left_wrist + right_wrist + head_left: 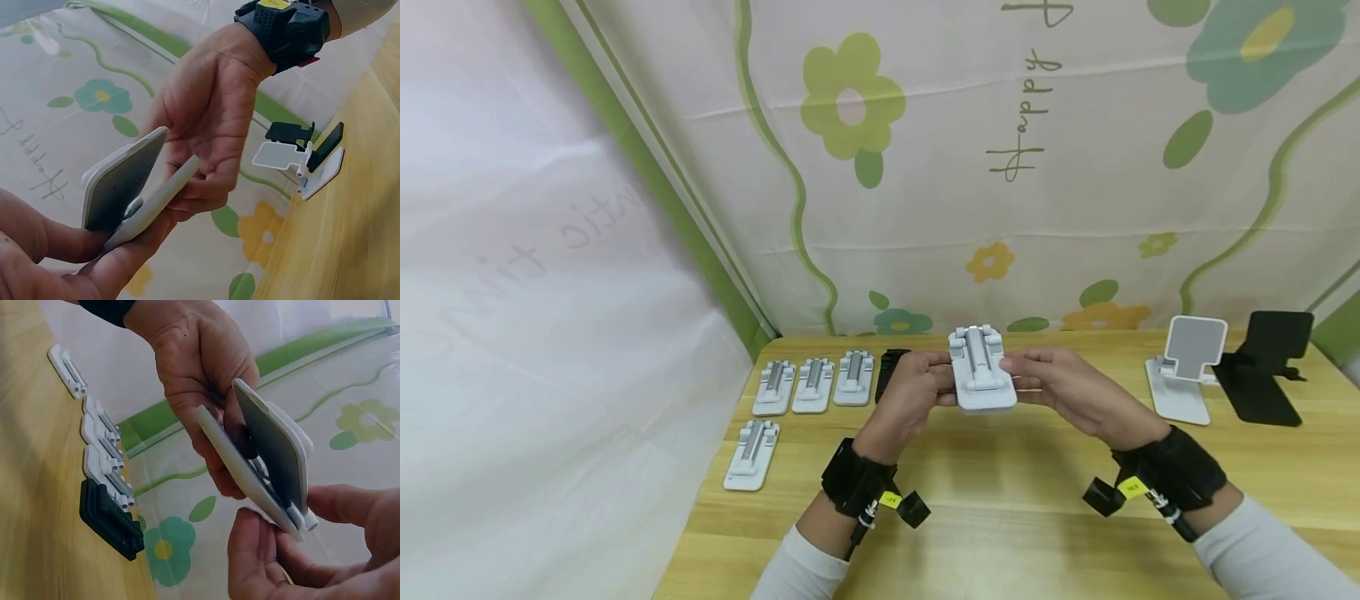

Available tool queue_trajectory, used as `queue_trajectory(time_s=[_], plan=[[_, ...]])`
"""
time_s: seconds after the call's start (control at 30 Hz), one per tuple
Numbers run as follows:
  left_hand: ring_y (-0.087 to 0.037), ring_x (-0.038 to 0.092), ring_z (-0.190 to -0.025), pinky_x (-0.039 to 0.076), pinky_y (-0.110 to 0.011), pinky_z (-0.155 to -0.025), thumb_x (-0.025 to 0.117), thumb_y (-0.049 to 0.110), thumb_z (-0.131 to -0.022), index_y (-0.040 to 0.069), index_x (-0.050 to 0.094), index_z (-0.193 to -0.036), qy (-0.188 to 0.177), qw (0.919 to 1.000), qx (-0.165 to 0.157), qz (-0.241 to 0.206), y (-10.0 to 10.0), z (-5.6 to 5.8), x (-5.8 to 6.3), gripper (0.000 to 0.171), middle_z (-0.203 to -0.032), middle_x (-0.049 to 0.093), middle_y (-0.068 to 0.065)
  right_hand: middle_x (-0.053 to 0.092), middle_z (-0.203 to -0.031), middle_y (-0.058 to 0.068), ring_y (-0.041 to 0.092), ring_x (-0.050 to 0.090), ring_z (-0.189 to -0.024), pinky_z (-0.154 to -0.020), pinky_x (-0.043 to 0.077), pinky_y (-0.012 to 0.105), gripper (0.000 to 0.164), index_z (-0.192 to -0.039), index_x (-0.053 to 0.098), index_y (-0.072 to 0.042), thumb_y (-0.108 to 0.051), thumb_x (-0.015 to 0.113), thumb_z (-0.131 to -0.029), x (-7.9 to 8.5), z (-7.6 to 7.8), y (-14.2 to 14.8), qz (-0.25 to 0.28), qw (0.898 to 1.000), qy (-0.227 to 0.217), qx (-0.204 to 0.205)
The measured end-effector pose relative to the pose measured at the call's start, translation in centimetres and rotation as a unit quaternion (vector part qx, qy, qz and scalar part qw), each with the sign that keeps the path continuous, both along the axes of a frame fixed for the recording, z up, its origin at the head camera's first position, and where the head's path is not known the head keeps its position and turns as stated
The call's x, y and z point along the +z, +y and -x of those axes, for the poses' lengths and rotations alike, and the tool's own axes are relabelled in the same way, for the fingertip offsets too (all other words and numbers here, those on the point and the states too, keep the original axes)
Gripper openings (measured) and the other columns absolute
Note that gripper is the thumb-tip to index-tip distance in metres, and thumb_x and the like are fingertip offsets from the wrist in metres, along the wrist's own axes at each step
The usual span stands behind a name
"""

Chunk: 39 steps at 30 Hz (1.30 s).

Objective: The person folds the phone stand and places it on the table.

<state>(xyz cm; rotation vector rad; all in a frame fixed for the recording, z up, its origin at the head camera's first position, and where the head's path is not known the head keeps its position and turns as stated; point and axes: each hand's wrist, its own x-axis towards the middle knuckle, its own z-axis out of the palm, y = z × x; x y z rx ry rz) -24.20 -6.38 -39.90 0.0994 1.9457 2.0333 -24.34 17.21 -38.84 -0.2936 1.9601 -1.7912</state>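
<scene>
L hand (912, 390) & R hand (1075, 385) grip wht stand (982, 375) above table (992, 508), w/ folded stands (812, 388) on table's L (blk one (107, 517) part-hidden by L hand in head view), opened pair (1251, 392) on its R.

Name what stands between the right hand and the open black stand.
The head view shows an open white stand between the right hand and that black stand.
</scene>
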Motion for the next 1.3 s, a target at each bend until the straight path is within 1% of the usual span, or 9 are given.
queue_trajectory(time_s=[0.13, 0.3, 0.37, 0.47, 0.57, 0.73, 0.83, 1.07, 1.3], plan=[[-0.019, 0.074, -0.100, 0.060, -0.022, -0.076, 0.057, 0.008, -0.104, -0.003, 0.063, -0.134, -0.004, 0.9998, -0.020, 0.002, 0.0, 0.0, -0.1, 0.032, -0.122, 0.074, -0.017, 0.067, -0.119, 0.004, 0.014, 0.069, -0.105, -0.096, 0.057, 0.028, 0.058, -0.142, 0.042, 0.019, -0.026, 0.055, -0.108, -0.1, -0.1, 0.1, 0.017, 1.000, -0.006, 0.002], [-0.020, 0.073, -0.104, 0.062, -0.026, -0.083, 0.046, 0.003, -0.107, -0.004, 0.058, -0.139, -0.047, 0.9963, -0.049, -0.052, -0.5, 0.3, -0.4, 0.035, -0.126, 0.070, -0.021, 0.067, -0.119, 0.005, 0.015, 0.068, -0.106, -0.097, 0.057, 0.030, 0.056, -0.140, 0.045, 0.018, -0.025, 0.056, -0.107, -0.4, -0.1, 0.3, 0.010, 1.000, -0.003, -0.002], [-0.020, 0.074, -0.100, 0.062, -0.030, -0.085, 0.041, 0.006, -0.109, -0.005, 0.054, -0.143, -0.066, 0.9942, -0.045, -0.072, -0.7, 0.4, -0.4, 0.038, -0.126, 0.068, -0.025, 0.066, -0.123, 0.009, 0.015, 0.068, -0.106, -0.097, 0.058, 0.031, 0.056, -0.141, 0.045, 0.018, -0.025, 0.056, -0.107, -0.5, -0.1, 0.3, 0.002, 1.000, 0.000, -0.004], [-0.021, 0.074, -0.093, 0.063, -0.037, -0.087, 0.038, 0.017, -0.111, -0.005, 0.053, -0.142, -0.080, 0.9935, -0.024, -0.077, -1.0, 0.3, -0.3, 0.041, -0.121, 0.070, -0.026, 0.061, -0.131, 0.018, 0.014, 0.067, -0.107, -0.097, 0.058, 0.032, 0.056, -0.142, 0.043, 0.019, -0.024, 0.054, -0.108, -0.8, 0.0, 0.2, -0.008, 1.000, 0.003, -0.006], [-0.022, 0.073, -0.095, 0.062, -0.041, -0.091, 0.042, 0.028, -0.112, -0.003, 0.059, -0.136, -0.067, 0.9964, -0.021, -0.048, -1.1, 0.1, -0.2, 0.043, -0.118, 0.071, -0.021, 0.056, -0.138, 0.026, 0.014, 0.067, -0.107, -0.097, 0.058, 0.031, 0.055, -0.142, 0.043, 0.019, -0.022, 0.053, -0.108, -1.1, 0.0, 0.2, -0.013, 1.000, 0.004, -0.008], [-0.021, 0.067, -0.102, 0.059, -0.041, -0.095, 0.061, 0.023, -0.105, -0.001, 0.063, -0.129, -0.044, 0.9977, -0.052, 0.000, -0.9, 0.0, -0.3, 0.034, -0.119, 0.067, -0.013, 0.051, -0.143, 0.029, 0.014, 0.067, -0.110, -0.099, 0.057, 0.032, 0.055, -0.142, 0.044, 0.019, -0.024, 0.052, -0.109, -1.3, 0.1, 0.1, -0.008, 1.000, 0.004, -0.002], [-0.020, 0.066, -0.102, 0.059, -0.039, -0.094, 0.064, 0.017, -0.102, -0.003, 0.062, -0.130, -0.038, 0.9977, -0.057, 0.004, -0.6, -0.1, -0.5, 0.034, -0.121, 0.065, -0.013, 0.050, -0.145, 0.030, 0.014, 0.066, -0.111, -0.099, 0.057, 0.032, 0.057, -0.143, 0.044, 0.018, -0.026, 0.052, -0.109, -1.3, 0.0, 0.1, -0.003, 1.000, 0.004, 0.001], [-0.019, 0.067, -0.098, 0.061, -0.036, -0.089, 0.065, 0.012, -0.101, -0.004, 0.062, -0.129, -0.032, 0.9986, -0.042, 0.004, 0.0, -0.1, -0.6, 0.032, -0.119, 0.065, -0.015, 0.047, -0.147, 0.031, 0.011, 0.066, -0.113, -0.098, 0.058, 0.031, 0.054, -0.143, 0.044, 0.018, -0.024, 0.053, -0.109, -1.3, -0.1, 0.2, 0.012, 1.000, 0.008, 0.002], [-0.019, 0.066, -0.089, 0.060, -0.030, -0.077, 0.067, 0.007, -0.099, -0.005, 0.064, -0.124, -0.029, 0.9993, -0.021, 0.014, 0.4, 0.1, -0.9, 0.028, -0.107, 0.067, -0.012, 0.053, -0.141, 0.027, 0.013, 0.068, -0.110, -0.095, 0.059, 0.031, 0.054, -0.142, 0.045, 0.018, -0.022, 0.055, -0.108, -1.5, -0.2, 0.4, 0.010, 1.000, 0.008, -0.005]])
